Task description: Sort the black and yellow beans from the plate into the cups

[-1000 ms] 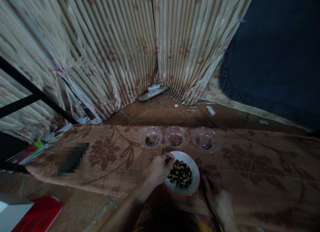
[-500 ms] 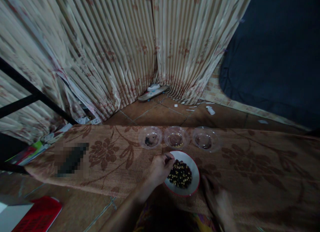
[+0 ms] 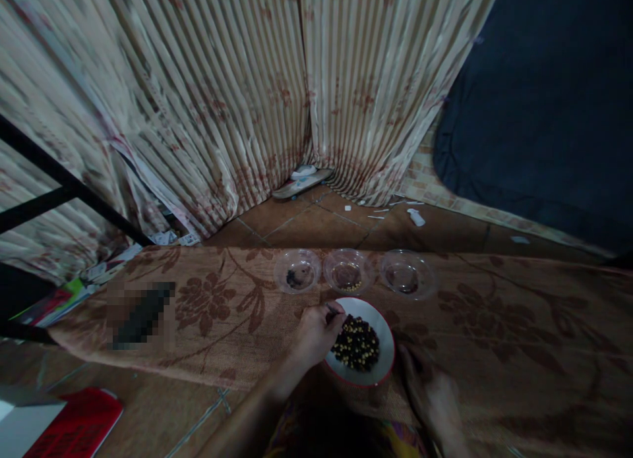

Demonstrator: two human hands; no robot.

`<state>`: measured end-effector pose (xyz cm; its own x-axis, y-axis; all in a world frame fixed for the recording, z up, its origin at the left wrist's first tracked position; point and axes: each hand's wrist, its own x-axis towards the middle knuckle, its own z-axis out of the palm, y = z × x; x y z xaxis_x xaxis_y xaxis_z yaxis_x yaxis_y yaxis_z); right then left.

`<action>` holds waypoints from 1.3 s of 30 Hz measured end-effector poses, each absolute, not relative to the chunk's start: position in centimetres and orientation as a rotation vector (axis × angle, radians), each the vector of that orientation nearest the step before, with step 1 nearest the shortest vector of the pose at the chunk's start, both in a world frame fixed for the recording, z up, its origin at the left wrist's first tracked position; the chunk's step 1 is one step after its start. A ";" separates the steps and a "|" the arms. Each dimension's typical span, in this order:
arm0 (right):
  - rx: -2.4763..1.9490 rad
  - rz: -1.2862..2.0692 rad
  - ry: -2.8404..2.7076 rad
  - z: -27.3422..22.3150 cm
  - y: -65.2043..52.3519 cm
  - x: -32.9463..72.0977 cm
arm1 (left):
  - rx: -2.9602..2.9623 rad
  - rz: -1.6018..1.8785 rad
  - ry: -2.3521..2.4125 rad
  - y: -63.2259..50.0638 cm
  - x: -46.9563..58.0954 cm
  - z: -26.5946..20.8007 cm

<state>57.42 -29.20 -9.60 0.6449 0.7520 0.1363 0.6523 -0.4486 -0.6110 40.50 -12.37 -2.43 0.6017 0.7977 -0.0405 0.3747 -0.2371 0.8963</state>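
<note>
A white bowl [image 3: 387,343] with a red rim holds a heap of mixed dark and yellow seeds or beans [image 3: 357,344]. My left hand [image 3: 319,331] is at the bowl's upper left rim, thumb and fingers pinched together over its edge. Whatever is between those fingertips is too small to make out. Just right of the bowl, my right hand [image 3: 431,385] rests low by the cloth; its fingers are dark and hard to see. Beyond the bowl stand three clear plastic cups: the left cup [image 3: 310,273] has dark bits, the middle cup [image 3: 346,271] yellow ones, the right cup [image 3: 409,273] a few dark ones.
A brown flowered cloth [image 3: 494,352] covers the low table. To the left lies a blurred-out dark object [image 3: 143,316]. Striped curtains [image 3: 247,82] hang behind, with a skateboard [image 3: 302,183] at their foot. A red and white box [image 3: 74,422] is on the floor at lower left.
</note>
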 end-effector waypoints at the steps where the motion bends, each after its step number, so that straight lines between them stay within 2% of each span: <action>1: -2.218 0.203 -1.095 -9.7 -29.2 57.4 | 1.844 0.538 0.945 -12.4 40.5 -2.5; 15: -2.241 0.223 -1.082 -10.0 -29.3 57.5 | 1.828 0.582 0.957 -12.3 40.6 -3.4; 27: -2.233 0.216 -1.100 -10.3 -29.4 57.5 | 1.742 0.764 0.920 -10.1 40.9 1.0; 39: -2.265 0.308 -1.067 -11.1 -29.4 57.9 | 1.897 0.917 0.909 -8.3 41.8 1.1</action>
<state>57.88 -29.39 -11.12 0.6484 0.7599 0.0463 0.6179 -0.4897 -0.6152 41.83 -8.28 1.12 0.4733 0.8439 0.2524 0.2451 -0.4014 0.8825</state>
